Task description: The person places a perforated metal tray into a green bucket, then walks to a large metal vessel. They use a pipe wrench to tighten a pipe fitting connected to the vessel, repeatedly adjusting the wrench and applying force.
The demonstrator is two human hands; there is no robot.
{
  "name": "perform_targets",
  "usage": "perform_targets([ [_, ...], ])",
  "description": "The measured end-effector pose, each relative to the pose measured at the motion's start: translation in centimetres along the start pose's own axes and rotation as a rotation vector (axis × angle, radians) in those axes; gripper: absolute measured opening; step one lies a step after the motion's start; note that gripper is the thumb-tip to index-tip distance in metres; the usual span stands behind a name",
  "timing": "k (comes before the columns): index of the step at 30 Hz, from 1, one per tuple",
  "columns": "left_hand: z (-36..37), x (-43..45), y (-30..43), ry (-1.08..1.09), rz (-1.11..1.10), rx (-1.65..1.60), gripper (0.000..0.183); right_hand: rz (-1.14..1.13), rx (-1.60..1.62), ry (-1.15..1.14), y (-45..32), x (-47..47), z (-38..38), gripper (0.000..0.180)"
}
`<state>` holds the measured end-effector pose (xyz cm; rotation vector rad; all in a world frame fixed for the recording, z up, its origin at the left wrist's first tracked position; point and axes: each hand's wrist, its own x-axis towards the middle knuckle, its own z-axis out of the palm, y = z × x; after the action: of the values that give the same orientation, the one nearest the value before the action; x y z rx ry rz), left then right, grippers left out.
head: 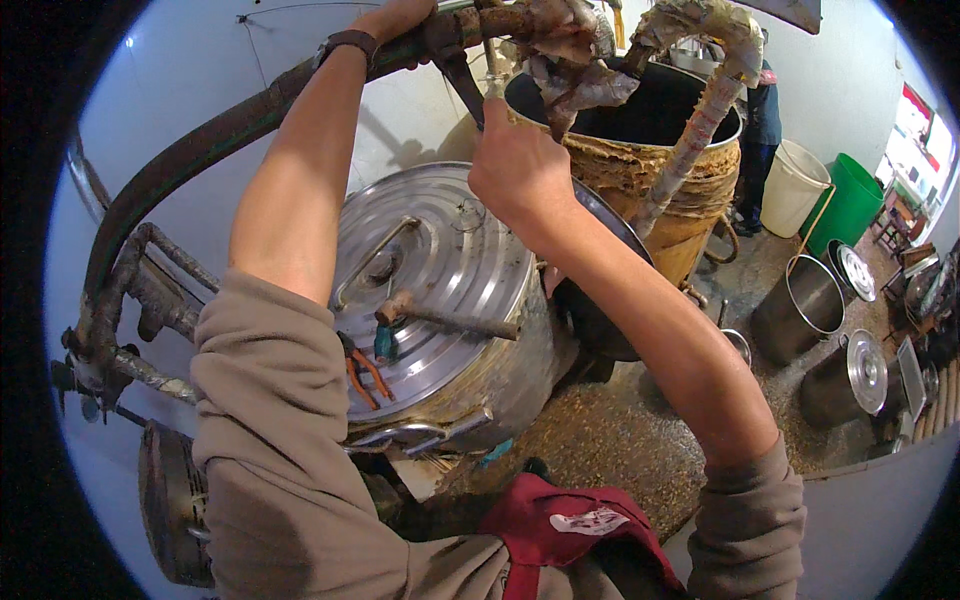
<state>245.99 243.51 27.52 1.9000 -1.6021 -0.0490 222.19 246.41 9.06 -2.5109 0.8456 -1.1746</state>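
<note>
My left hand [397, 21] is wrapped over the thick dark pipe [202, 150] at the top, beside a fitting; its fingers are partly hidden. My right hand [521, 165] is closed at the lower end of a dark metal handle [459, 79], seemingly a wrench's, that slants down from the fitting. Its jaws cannot be made out. Below, a large pot bears a ridged metal lid [457, 262]. On that lid lie a hammer [450, 319], a blue-green tool handle [385, 343] and orange-handled pliers [367, 375].
Wrapped pipes [694, 135] run beside a tall open vat [645, 187] with cloth around it. A person [761, 135] stands behind. White [795, 187] and green [844, 195] tubs and metal pots [799, 307] stand on the wet floor at right. A round wooden vessel [169, 502] is at lower left.
</note>
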Motion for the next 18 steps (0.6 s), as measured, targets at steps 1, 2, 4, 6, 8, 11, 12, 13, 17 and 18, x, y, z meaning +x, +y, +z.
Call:
perform_targets([
  [1,0.0,-0.1,-0.1,-0.003,-0.005,0.01,0.042,0.007,0.0,-0.003,0.1,0.0,0.1,0.035],
  [2,-0.1,-0.1,0.0,-0.004,-0.007,0.011,0.042,0.012,0.001,-0.005,0.2,-0.1,0.2,0.034],
  [4,-0.1,-0.1,0.0,-0.006,-0.014,0.016,0.042,0.014,0.015,-0.005,0.3,-0.1,0.5,0.035],
  [6,-0.1,0.0,0.0,-0.007,-0.02,0.016,0.041,0.007,0.037,0.004,0.5,-0.1,0.8,0.036],
  [8,-0.2,0.0,-0.1,-0.014,-0.026,0.024,0.041,0.004,0.055,0.019,0.6,-0.2,1.1,0.038],
  [11,-0.3,0.0,0.0,-0.015,-0.034,0.024,0.041,-0.015,0.02,0.053,0.6,-0.3,1.4,0.033],
  [12,-0.4,-0.1,-0.1,-0.018,-0.037,0.023,0.041,-0.026,-0.007,0.075,0.7,-0.4,1.5,0.031],
  [13,-0.4,0.0,0.0,-0.02,-0.039,0.028,0.04,-0.025,0.006,0.075,0.6,-0.4,1.6,0.031],
  [17,-0.6,-0.1,-0.1,-0.028,-0.051,0.03,0.04,-0.052,0.009,0.105,1.0,-0.5,2.0,0.032],
  [18,-0.6,-0.1,0.0,-0.033,-0.054,0.031,0.04,-0.051,-0.012,0.103,1.1,-0.4,2.2,0.033],
])
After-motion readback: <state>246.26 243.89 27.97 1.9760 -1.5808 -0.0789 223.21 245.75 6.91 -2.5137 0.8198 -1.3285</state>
